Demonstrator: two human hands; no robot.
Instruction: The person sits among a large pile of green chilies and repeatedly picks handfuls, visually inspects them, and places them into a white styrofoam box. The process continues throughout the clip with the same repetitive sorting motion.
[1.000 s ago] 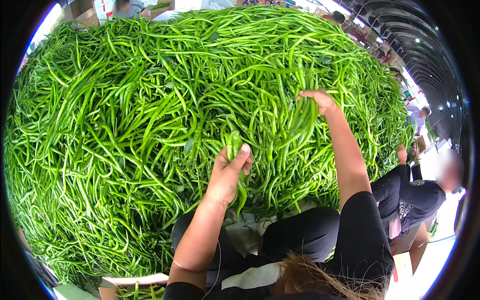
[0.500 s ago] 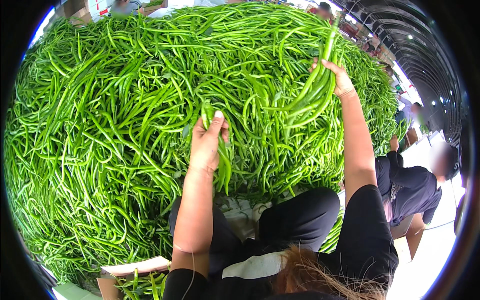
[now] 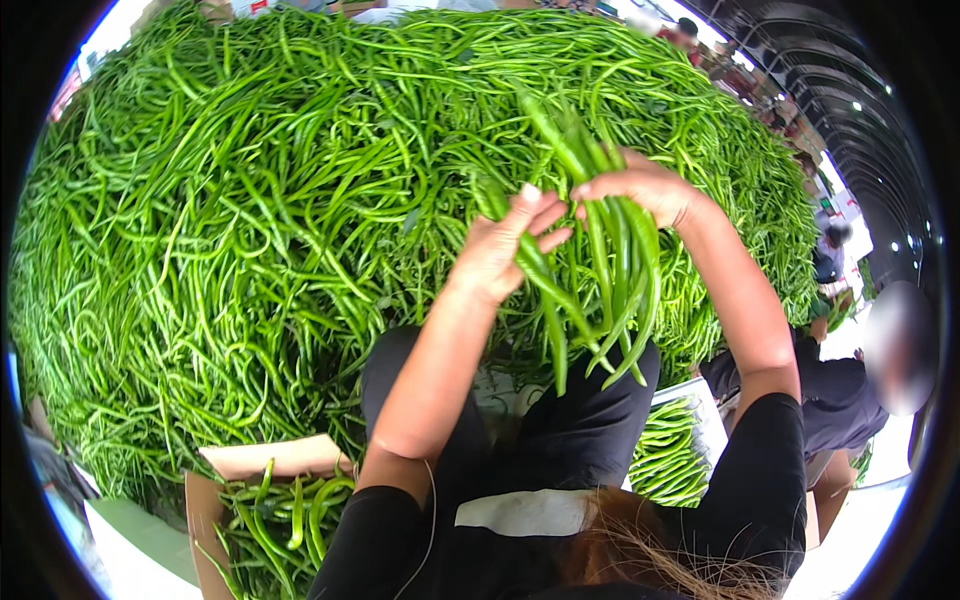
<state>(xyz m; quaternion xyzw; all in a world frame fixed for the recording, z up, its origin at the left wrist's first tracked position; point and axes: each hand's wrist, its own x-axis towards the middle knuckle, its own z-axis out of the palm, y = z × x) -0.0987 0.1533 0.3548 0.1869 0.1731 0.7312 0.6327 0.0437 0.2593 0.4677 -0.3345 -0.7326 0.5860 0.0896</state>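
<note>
A huge heap of long green chili peppers (image 3: 250, 200) spreads in front of me. My right hand (image 3: 650, 190) is closed around a bunch of green chilies (image 3: 625, 265), whose lower ends hang down over my lap. Close beside it on the left, my left hand (image 3: 495, 248) has a few green chilies (image 3: 553, 290) lying across its palm. Its thumb points up and its fingers are partly spread. The two hands are near each other above the heap's near edge, and some chilies blur with motion.
At lower left, a cardboard box (image 3: 275, 455) with chilies in it stands beside a pale green-white panel (image 3: 145, 540). A white box (image 3: 712, 430) of neatly lined chilies (image 3: 668, 455) is at my right. Nearby on the right sits a person in dark clothes (image 3: 840, 395). Other people are farther off.
My right hand has come down and left with its bunch, which now hangs lower. My left hand has moved right toward it, its fingers loosening. The view has shifted slightly.
</note>
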